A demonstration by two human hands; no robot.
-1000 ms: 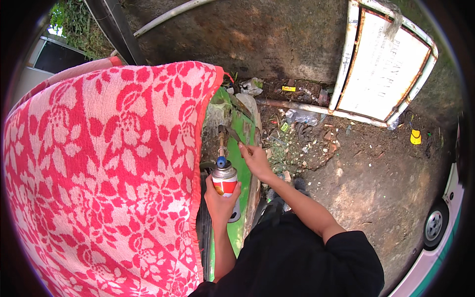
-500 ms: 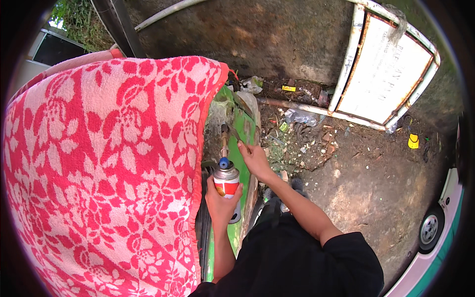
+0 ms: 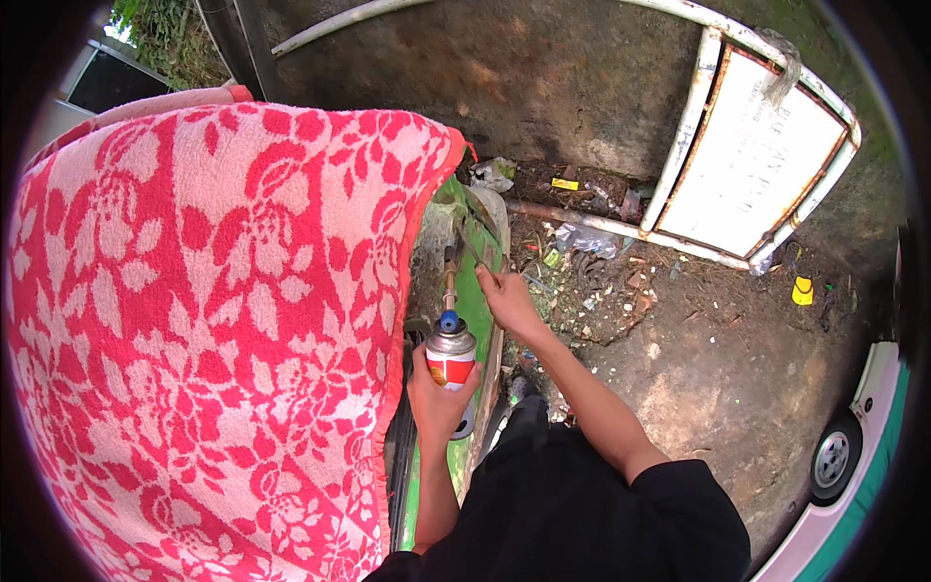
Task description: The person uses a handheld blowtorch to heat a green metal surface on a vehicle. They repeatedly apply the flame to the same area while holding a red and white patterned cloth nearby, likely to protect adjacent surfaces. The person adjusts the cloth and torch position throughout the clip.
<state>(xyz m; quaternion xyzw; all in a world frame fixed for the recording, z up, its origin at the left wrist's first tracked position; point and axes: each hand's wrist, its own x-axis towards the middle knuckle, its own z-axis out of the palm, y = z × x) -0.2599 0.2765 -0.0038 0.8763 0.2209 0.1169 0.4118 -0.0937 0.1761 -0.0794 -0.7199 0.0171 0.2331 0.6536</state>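
My left hand is wrapped round the can of a gas blowtorch, a silver, red and white can with a blue-collared burner tube. The dark nozzle points away from me, over a worn green painted panel. Flame is not visible. In my right hand is a thin scraper, gripped by its handle. Its blade reaches forward beside the nozzle, at the panel; whether it touches the surface is hard to tell. Bare greyish patches show where the green paint is gone.
A red and pink floral blanket drapes over the left side, its edge close to my left hand. Beyond stands a stained wall. A white-framed sign leans at the right, with litter below. A vehicle wheel shows lower right.
The view has shifted slightly. The scraper and my right hand have moved a little nearer and right; the blowtorch stays in my left hand, its nozzle still beside the blade.
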